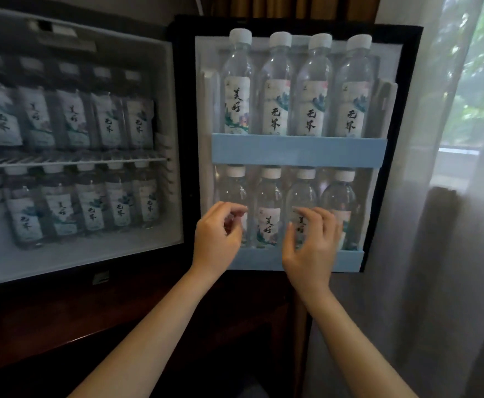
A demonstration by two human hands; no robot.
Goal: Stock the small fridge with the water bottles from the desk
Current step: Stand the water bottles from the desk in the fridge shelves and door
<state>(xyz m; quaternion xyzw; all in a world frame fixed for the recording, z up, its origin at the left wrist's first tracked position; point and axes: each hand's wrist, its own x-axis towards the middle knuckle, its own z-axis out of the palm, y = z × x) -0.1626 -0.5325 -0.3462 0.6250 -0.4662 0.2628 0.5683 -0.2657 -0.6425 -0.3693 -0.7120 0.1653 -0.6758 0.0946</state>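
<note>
Blue-railed door shelves (pixel 298 152) carry 4 water bottles (pixel 275 87) each; 2 more rows stand inside the fridge (pixel 164 81). Our left hand (pixel 216 237) & right hand (pixel 311 242) sit before the lower 4 w/ fingers loosely curled; we can't tell if they grip.

White-capped bottles (pixel 275 84), pale-blue door rails (pixel 298 152)

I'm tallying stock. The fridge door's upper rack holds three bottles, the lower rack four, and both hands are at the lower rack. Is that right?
Not quite: the head view shows four bottles in the upper rack, not three. The lower rack does hold four, and the left hand and right hand are at it.
</note>
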